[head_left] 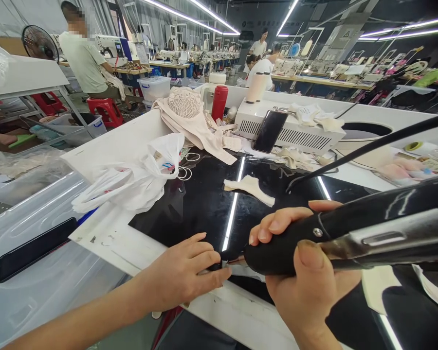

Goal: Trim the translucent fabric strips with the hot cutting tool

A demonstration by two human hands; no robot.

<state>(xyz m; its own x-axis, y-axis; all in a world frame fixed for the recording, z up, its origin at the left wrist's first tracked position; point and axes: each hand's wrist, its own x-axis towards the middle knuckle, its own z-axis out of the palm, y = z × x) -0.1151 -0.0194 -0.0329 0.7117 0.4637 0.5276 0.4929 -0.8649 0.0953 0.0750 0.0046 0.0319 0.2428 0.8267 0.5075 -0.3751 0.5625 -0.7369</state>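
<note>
My right hand (pixel 306 272) is wrapped round a thick black handheld tool (pixel 277 255). My thumb presses on the tool's long metal lever (pixel 390 236). A thin copper-coloured tip points left from the tool's front end. My left hand (pixel 190 272) rests at the near edge of the glossy black sheet (pixel 190 204), thumb and forefinger closing on the end of a white strip of fabric (pixel 248 272) by the tip. The tool partly hides this strip. Beyond my hands lies a cream fabric piece (pixel 251 187); another cream piece (pixel 379 287) lies right of my right hand.
A white plastic bag (pixel 131 180), beige lace bra (pixel 190 114), red bottle (pixel 219 103), propped phone (pixel 271 130) and white vented box (pixel 292 133) line the back. A black cable (pixel 357 150) crosses at right. Another phone (pixel 36 249) lies on the clear bin at left. People sit at sewing machines beyond.
</note>
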